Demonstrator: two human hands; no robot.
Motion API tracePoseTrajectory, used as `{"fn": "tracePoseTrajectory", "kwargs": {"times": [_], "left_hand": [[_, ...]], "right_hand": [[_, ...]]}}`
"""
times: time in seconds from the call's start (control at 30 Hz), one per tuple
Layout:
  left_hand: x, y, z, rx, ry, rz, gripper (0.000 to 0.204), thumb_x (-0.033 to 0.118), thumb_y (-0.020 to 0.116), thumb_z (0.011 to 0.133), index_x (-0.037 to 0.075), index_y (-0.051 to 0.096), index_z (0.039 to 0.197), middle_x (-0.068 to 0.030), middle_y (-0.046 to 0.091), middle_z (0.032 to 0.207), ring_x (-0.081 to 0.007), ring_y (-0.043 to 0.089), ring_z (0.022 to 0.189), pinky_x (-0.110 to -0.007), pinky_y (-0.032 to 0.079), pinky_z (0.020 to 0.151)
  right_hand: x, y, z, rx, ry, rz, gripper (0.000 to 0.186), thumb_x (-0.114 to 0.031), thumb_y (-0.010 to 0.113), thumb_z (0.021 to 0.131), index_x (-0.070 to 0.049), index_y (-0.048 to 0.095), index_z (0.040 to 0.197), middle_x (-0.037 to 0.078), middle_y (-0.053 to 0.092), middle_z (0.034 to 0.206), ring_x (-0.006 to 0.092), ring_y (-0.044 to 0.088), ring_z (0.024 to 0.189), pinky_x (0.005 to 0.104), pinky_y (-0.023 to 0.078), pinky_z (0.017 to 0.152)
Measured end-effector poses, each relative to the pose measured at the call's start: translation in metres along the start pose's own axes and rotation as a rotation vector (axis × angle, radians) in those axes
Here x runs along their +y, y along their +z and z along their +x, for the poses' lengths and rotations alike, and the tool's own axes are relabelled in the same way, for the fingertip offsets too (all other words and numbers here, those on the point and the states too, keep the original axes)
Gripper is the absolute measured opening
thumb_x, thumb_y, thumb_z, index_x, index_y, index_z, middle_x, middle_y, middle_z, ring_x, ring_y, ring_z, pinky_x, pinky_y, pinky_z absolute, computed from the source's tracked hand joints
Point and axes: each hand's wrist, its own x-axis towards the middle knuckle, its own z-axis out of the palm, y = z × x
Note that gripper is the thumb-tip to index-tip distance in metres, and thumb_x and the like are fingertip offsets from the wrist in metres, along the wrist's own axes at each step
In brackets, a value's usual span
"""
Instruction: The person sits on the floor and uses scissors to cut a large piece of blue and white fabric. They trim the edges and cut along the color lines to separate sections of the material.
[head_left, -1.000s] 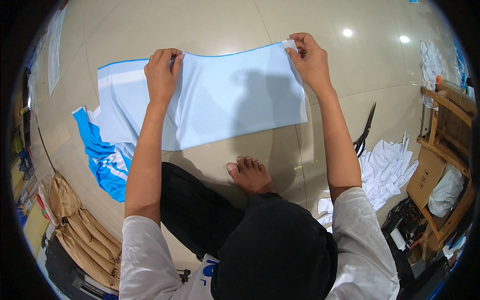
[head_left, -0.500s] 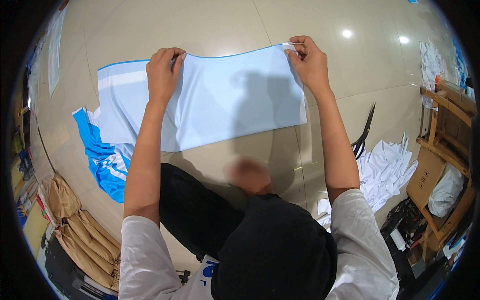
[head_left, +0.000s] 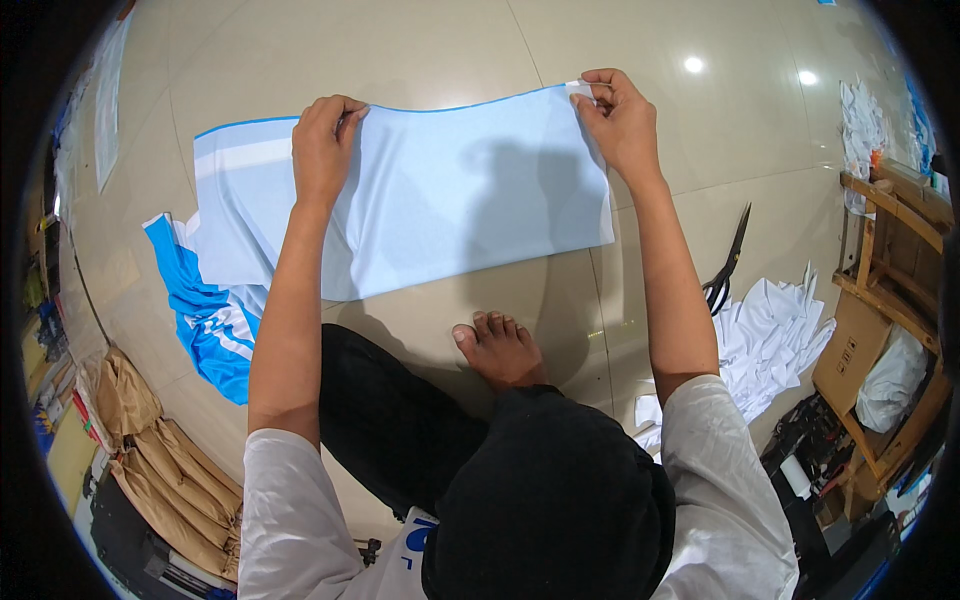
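Note:
A pale blue fabric panel (head_left: 440,200) with a bright blue far edge lies on the tiled floor. Along that far edge, my left hand (head_left: 325,145) pinches the cloth left of its middle. My right hand (head_left: 620,120) grips the far right corner, where a small white strip shows between thumb and fingers. The edge sags slightly between the two hands. A vertical fold runs down the panel beside my left forearm. Partly under the panel's left end lies a crumpled bright blue and white cloth (head_left: 205,325).
Black scissors (head_left: 730,265) rest right of my right forearm, against a heap of white cloth scraps (head_left: 770,345). A wooden frame (head_left: 880,300) with a cardboard box (head_left: 850,340) stands at the right. Brown fabric (head_left: 175,460) lies at lower left. My bare foot (head_left: 497,345) is on the floor below the panel.
My foot, blurred before, now shows sharply on the floor. My right hand has shifted very slightly; both hands keep their grip on the panel's far edge.

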Motion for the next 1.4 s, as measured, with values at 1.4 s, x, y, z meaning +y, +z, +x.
{"fn": "tracePoseTrajectory", "kwargs": {"times": [1.4], "left_hand": [[0.001,-0.006,0.013,-0.114,-0.025,-0.074,0.012,0.01,0.068,0.11,0.0,0.066,0.116,-0.017,0.079,0.107,-0.0328,0.077,0.091,-0.04,0.059,0.085]], "right_hand": [[-0.001,0.001,-0.001,0.027,0.032,0.058,0.02,-0.013,0.081,0.097,-0.002,0.082,0.113,0.009,0.081,0.093,0.0144,0.072,0.079,0.0305,0.06,0.08]]}}
